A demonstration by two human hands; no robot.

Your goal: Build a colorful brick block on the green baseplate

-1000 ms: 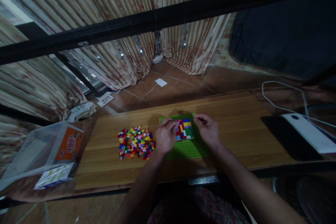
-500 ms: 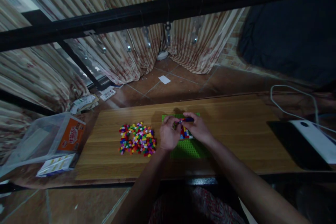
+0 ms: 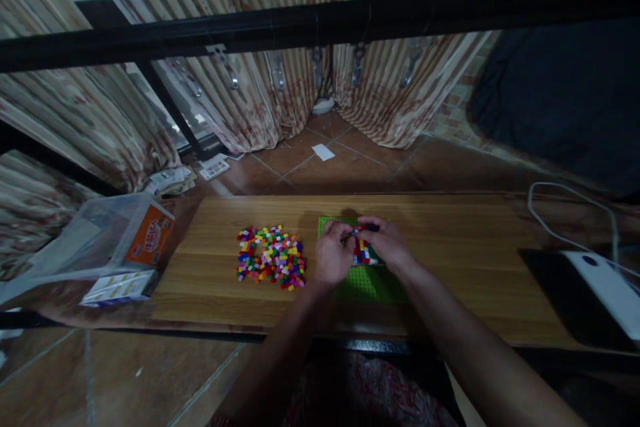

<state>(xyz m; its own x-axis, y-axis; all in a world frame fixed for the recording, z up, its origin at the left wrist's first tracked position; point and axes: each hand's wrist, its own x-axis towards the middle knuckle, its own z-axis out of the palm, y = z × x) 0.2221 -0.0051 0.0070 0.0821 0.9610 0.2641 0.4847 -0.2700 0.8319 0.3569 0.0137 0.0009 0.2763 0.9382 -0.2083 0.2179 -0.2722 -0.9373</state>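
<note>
A green studded baseplate (image 3: 371,288) lies on the wooden board, with red, yellow, blue and white toy bricks (image 3: 362,255) set on its upper part. Over the baseplate's left side, my left hand (image 3: 334,255) is closed, fingertips pinched at the top of the bricks; what they hold is hidden. From the right, my right hand (image 3: 387,242) curls its fingers around a dark, thin thing (image 3: 369,227) whose kind I cannot make out. The fingertips of both hands nearly meet above the bricks. Left of the baseplate is a loose pile of small multicoloured bricks (image 3: 273,257).
A clear plastic bin (image 3: 107,230) with an orange label and a white box (image 3: 120,287) stand at the left end of the wooden board (image 3: 200,280). On the right lie a black-and-white flat object (image 3: 575,287) and a white cable (image 3: 565,190). A dark rail (image 3: 280,27) crosses before the curtains.
The camera view has shifted, so the board and hands appear farther right. Both hands stay over the bricks on the baseplate, with only slight finger movement.
</note>
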